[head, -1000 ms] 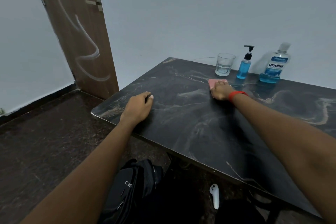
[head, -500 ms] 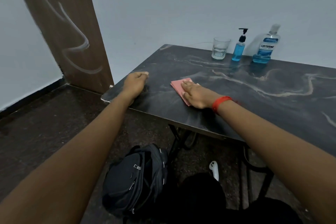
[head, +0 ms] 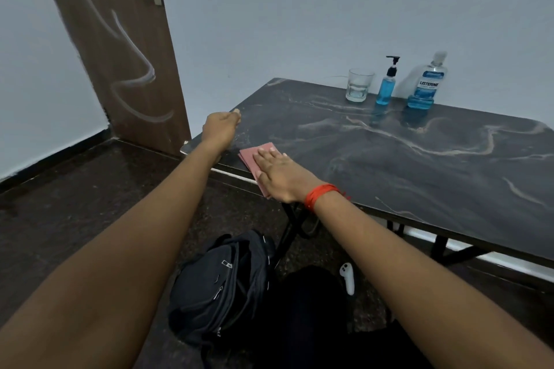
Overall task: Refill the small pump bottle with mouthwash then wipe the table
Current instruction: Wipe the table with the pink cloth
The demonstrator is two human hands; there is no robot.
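A dark marbled table [head: 419,165] fills the right half. At its back edge stand a small pump bottle [head: 387,87] of blue liquid and a larger mouthwash bottle [head: 425,84] with a blue label, both upright. My right hand [head: 281,172] lies flat, fingers together, pressing a pink cloth [head: 251,156] onto the table's near left edge; the cloth partly hangs past the edge under my palm. My left hand [head: 220,129] rests curled on the table's left corner, holding nothing.
A clear glass [head: 358,84] stands left of the pump bottle. Under the table lie a black backpack [head: 221,287] and a white controller [head: 347,277] on the dark floor. A brown door [head: 120,48] stands at the left.
My right hand has dragged the pink cloth from near the bottles back toward me to the near left edge. My left hand stayed on the table's left corner.
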